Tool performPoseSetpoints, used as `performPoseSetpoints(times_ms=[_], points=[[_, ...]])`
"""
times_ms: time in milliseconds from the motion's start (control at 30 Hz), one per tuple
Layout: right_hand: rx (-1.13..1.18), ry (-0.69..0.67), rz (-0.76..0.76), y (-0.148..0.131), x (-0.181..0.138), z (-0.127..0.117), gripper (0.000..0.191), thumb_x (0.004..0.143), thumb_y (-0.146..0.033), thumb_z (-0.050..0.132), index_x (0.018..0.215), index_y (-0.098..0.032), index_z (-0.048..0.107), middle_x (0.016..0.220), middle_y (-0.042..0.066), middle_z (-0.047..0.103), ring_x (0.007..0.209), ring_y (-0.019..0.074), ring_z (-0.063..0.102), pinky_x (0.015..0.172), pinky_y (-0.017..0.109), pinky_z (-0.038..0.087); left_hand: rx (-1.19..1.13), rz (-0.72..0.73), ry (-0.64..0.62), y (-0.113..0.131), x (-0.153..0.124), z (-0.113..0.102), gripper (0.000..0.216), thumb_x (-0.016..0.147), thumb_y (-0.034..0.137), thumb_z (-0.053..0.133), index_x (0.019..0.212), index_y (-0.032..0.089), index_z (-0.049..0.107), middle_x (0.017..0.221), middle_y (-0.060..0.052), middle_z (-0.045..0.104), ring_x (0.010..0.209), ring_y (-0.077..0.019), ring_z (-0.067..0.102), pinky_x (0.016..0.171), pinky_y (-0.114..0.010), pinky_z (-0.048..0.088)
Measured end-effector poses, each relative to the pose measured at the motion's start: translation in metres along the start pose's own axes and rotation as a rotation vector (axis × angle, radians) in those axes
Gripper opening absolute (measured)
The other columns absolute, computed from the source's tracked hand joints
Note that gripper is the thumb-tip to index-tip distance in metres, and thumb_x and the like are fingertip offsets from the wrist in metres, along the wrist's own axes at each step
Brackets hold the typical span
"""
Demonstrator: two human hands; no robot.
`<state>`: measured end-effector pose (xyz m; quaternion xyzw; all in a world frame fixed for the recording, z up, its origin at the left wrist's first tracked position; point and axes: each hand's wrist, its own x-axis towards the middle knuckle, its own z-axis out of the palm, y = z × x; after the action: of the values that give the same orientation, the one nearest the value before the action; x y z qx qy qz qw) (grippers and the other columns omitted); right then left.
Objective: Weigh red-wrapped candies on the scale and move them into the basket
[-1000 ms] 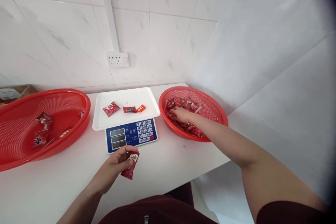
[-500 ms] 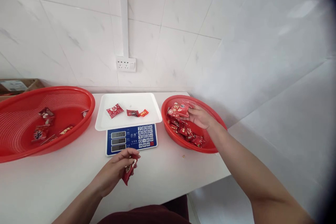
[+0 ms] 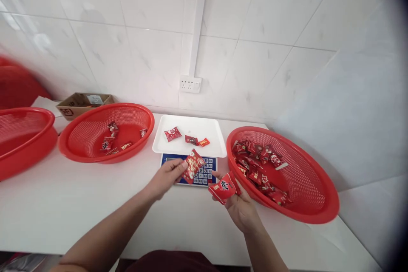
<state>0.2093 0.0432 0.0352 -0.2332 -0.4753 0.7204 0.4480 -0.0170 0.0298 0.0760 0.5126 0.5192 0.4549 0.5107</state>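
Observation:
My left hand pinches a red snack packet with pale printing, held above the blue keypad of the weighing scale. In my right hand is another red snack packet marked with a dark character; a further red edge shows behind it by the fingers. That hand is just left of the right-hand red basket, which holds many small red packets. On the scale's white tray lie a larger red packet, a dark red one and a small bright red one.
Left of the scale stands a red mesh basket with several packets inside. Beyond it are a cardboard box and another red basket. A wall socket sits behind the tray on the tiled wall.
My right hand has come out of the right basket with a packet, moving left. My left hand has raised its packet in front of the scale. The view has swung left.

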Motion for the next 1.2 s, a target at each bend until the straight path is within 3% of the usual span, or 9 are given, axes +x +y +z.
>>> performPoseSetpoints(times_ms=[100, 167, 233, 300, 467, 633, 800, 1000, 1200], points=[[0.094, 0.050, 0.057, 0.016, -0.007, -0.004, 0.030, 0.076, -0.041, 0.065, 0.105, -0.033, 0.063, 0.111, 0.005, 0.063, 0.084, 0.0194, 0.063, 0.064, 0.031, 0.050, 0.218, 0.111, 0.140, 0.015, 0.022, -0.024, 0.037, 0.084, 0.051, 0.046, 0.072, 0.017, 0.054, 0.057, 0.004, 0.045, 0.051, -0.0097, 0.040, 0.049, -0.021, 0.029], [0.106, 0.054, 0.093, 0.020, -0.012, -0.005, 0.030, 0.074, -0.041, 0.067, 0.103, -0.030, 0.064, 0.102, 0.006, 0.066, 0.079, 0.0195, 0.063, 0.061, 0.030, 0.049, 0.416, 0.202, 0.326, 0.022, 0.034, -0.036, 0.030, 0.083, 0.046, 0.050, 0.091, 0.018, 0.059, 0.077, -0.001, 0.054, 0.063, -0.0126, 0.048, 0.057, -0.024, 0.036], [0.123, 0.068, 0.105, 0.021, -0.015, -0.006, 0.033, 0.073, -0.040, 0.069, 0.103, -0.029, 0.064, 0.098, 0.006, 0.067, 0.075, 0.0185, 0.063, 0.059, 0.029, 0.048, 0.564, 0.262, 0.531, 0.026, 0.038, -0.043, 0.035, 0.080, 0.043, 0.055, 0.106, 0.020, 0.057, 0.092, -0.004, 0.054, 0.070, -0.0145, 0.051, 0.064, -0.026, 0.040], [0.148, 0.098, 0.109, 0.023, -0.017, -0.009, 0.035, 0.072, -0.039, 0.070, 0.104, -0.030, 0.063, 0.098, 0.005, 0.068, 0.075, 0.0182, 0.064, 0.058, 0.028, 0.049, 0.591, 0.287, 0.611, 0.023, 0.032, -0.042, 0.037, 0.080, 0.042, 0.054, 0.109, 0.019, 0.056, 0.092, -0.004, 0.053, 0.069, -0.0142, 0.050, 0.064, -0.026, 0.041], [0.208, 0.111, 0.224, 0.032, -0.021, -0.011, 0.032, 0.076, -0.041, 0.065, 0.106, -0.031, 0.061, 0.112, 0.007, 0.063, 0.086, 0.0213, 0.064, 0.055, 0.027, 0.050, 0.540, 0.213, 0.224, -0.006, -0.010, -0.013, 0.030, 0.078, 0.044, 0.059, 0.096, 0.021, 0.062, 0.080, -0.002, 0.055, 0.066, -0.0137, 0.051, 0.061, -0.024, 0.041], [0.252, 0.004, 0.325, 0.044, -0.026, 0.000, 0.050, 0.074, -0.041, 0.066, 0.121, -0.035, 0.050, 0.127, 0.007, 0.052, 0.097, 0.0221, 0.059, 0.069, 0.032, 0.052, 0.523, 0.094, -0.090, -0.038, -0.040, 0.018, 0.037, 0.072, 0.048, 0.065, 0.099, 0.022, 0.064, 0.084, -0.003, 0.056, 0.067, -0.0145, 0.051, 0.063, -0.026, 0.043], [0.218, -0.093, 0.401, 0.051, -0.027, 0.007, 0.056, 0.075, -0.036, 0.067, 0.127, -0.034, 0.046, 0.122, 0.006, 0.050, 0.088, 0.0176, 0.059, 0.075, 0.035, 0.050, 0.473, -0.013, -0.162, -0.048, -0.047, 0.028, 0.035, 0.077, 0.049, 0.058, 0.092, 0.018, 0.064, 0.080, -0.003, 0.056, 0.066, -0.0137, 0.049, 0.062, -0.025, 0.041], [0.084, -0.141, 0.429, 0.054, -0.027, 0.003, 0.065, 0.077, -0.037, 0.065, 0.136, -0.037, 0.036, 0.128, 0.004, 0.047, 0.075, 0.0122, 0.058, 0.072, 0.031, 0.050, 0.434, -0.063, -0.239, -0.052, -0.043, 0.030, 0.043, 0.075, 0.048, 0.061, 0.106, 0.019, 0.062, 0.084, -0.003, 0.056, 0.069, -0.0139, 0.049, 0.064, -0.025, 0.040], [-0.023, -0.243, 0.400, 0.053, -0.027, 0.001, 0.064, 0.077, -0.039, 0.065, 0.135, -0.032, 0.039, 0.142, 0.004, 0.038, 0.123, 0.0217, 0.042, 0.099, 0.036, 0.036, 0.113, -0.160, -0.320, -0.055, -0.039, 0.037, 0.028, 0.075, 0.041, 0.062, 0.087, 0.015, 0.061, 0.076, -0.001, 0.055, 0.065, -0.0118, 0.045, 0.061, -0.023, 0.036]])
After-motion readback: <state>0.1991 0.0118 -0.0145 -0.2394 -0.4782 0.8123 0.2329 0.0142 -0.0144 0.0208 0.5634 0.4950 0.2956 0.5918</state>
